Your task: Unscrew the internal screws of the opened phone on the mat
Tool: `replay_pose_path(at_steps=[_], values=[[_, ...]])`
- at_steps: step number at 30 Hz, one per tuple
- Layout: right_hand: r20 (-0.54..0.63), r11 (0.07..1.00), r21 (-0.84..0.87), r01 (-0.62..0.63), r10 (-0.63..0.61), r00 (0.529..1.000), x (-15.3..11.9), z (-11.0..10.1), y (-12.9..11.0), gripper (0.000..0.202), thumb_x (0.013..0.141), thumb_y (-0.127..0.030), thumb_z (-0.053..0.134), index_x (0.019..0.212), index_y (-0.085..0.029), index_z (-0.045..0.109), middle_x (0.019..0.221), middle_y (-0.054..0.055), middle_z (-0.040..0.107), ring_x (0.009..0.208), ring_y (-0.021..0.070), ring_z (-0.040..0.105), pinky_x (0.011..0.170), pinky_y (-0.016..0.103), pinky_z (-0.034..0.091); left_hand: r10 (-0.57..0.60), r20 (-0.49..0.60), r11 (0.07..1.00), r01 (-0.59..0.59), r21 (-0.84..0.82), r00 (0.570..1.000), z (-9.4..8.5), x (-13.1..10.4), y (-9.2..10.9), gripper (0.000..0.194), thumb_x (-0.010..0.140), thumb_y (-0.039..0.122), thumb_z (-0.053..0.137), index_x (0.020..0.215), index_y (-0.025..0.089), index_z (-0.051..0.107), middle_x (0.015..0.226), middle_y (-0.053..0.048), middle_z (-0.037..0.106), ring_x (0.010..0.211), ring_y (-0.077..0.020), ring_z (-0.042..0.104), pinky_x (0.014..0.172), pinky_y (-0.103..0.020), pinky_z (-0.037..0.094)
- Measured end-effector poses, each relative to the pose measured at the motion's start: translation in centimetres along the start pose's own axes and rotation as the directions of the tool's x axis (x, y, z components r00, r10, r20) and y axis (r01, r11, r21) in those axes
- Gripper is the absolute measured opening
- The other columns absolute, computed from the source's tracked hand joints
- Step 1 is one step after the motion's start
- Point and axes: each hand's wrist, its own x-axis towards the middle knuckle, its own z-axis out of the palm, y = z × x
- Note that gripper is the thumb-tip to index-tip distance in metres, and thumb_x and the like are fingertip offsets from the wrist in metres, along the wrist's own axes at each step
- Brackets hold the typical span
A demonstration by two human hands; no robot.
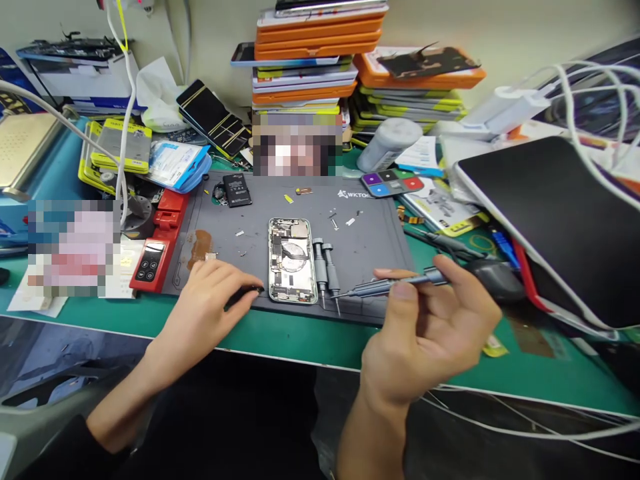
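An opened phone (pixel 293 261) with its inner parts showing lies on the dark grey mat (pixel 240 247). Left of it, my left hand (pixel 215 293) is closed round a small black part (pixel 245 292), held low over the mat's front edge. My right hand (pixel 425 333) grips a grey screwdriver (pixel 383 287), its tip pointing left near two more screwdrivers (pixel 327 270) that lie beside the phone. A black battery (pixel 237 190) rests at the mat's upper left. Small metal pieces (pixel 335 223) are scattered above the phone.
Stacked orange and yellow boxes (pixel 305 87) stand at the back. A red device (pixel 150 267) borders the mat's left side. At the right are a large black-topped panel (pixel 545 227), a dark mouse (pixel 495 280) and white cables (pixel 570 107). A white bottle (pixel 390 143) leans behind the mat.
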Motion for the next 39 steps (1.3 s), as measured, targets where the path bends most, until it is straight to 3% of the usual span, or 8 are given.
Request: replay_pose_path(at_steps=[7,13,20,25,33,39], values=[[0.005,0.999,0.013,-0.035,0.035,0.999,-0.2,-0.1,-0.2,0.036,0.101,-0.013,0.071,0.136,-0.017,0.069,0.109,0.005,0.076,0.089,0.0143,0.078,0.074,0.029,0.057,0.039,0.014,0.999,-0.040,0.021,0.999,1.3,-0.3,0.0,0.015,0.109,0.023,0.068,0.123,0.019,0.073,0.109,-0.001,0.073,0.105,-0.0200,0.061,0.099,-0.036,0.044],[0.011,0.999,0.007,-0.044,0.044,0.999,-0.3,-0.1,-0.3,0.037,0.099,-0.012,0.072,0.135,-0.018,0.070,0.107,0.006,0.077,0.087,0.0161,0.079,0.069,0.029,0.056,0.095,-0.028,0.984,-0.090,0.154,0.995,1.5,-0.1,-0.1,0.015,0.108,0.024,0.070,0.117,0.013,0.075,0.109,-0.006,0.072,0.103,-0.0225,0.062,0.094,-0.040,0.044],[0.022,0.998,0.008,-0.057,0.057,0.998,-0.4,-0.1,-0.4,0.036,0.099,-0.013,0.072,0.135,-0.016,0.069,0.103,0.005,0.078,0.087,0.0166,0.079,0.071,0.030,0.055,0.056,-0.072,0.996,-0.051,0.067,0.996,1.9,0.5,-0.3,0.008,0.107,0.021,0.071,0.107,0.017,0.078,0.101,-0.002,0.072,0.093,-0.0185,0.060,0.088,-0.036,0.044],[0.024,0.999,0.026,-0.026,0.026,0.999,-0.3,0.0,0.0,0.037,0.097,-0.012,0.073,0.133,-0.013,0.069,0.099,0.005,0.079,0.084,0.0162,0.078,0.070,0.030,0.055,0.068,-0.076,0.994,-0.061,0.093,0.995,2.0,0.7,-0.2,0.011,0.109,0.019,0.067,0.101,0.016,0.074,0.098,-0.001,0.073,0.092,-0.0179,0.063,0.088,-0.036,0.043],[0.019,0.999,0.040,-0.002,0.001,1.000,-0.3,0.0,0.3,0.038,0.096,-0.012,0.073,0.134,-0.014,0.070,0.105,0.003,0.077,0.086,0.0148,0.079,0.073,0.030,0.056,0.191,-0.074,0.959,-0.169,0.228,0.979,2.0,0.4,-0.1,0.008,0.111,0.016,0.064,0.109,0.014,0.072,0.102,-0.005,0.077,0.093,-0.0203,0.065,0.086,-0.038,0.045],[0.018,0.999,0.051,-0.009,0.008,1.000,-0.2,0.1,0.1,0.035,0.098,-0.013,0.073,0.133,-0.014,0.070,0.104,0.003,0.076,0.085,0.0141,0.078,0.070,0.029,0.054,0.094,-0.128,0.984,-0.072,0.166,0.987,1.6,-0.2,-0.2,0.007,0.108,0.015,0.068,0.112,0.016,0.074,0.105,-0.004,0.078,0.094,-0.0188,0.065,0.087,-0.038,0.048]])
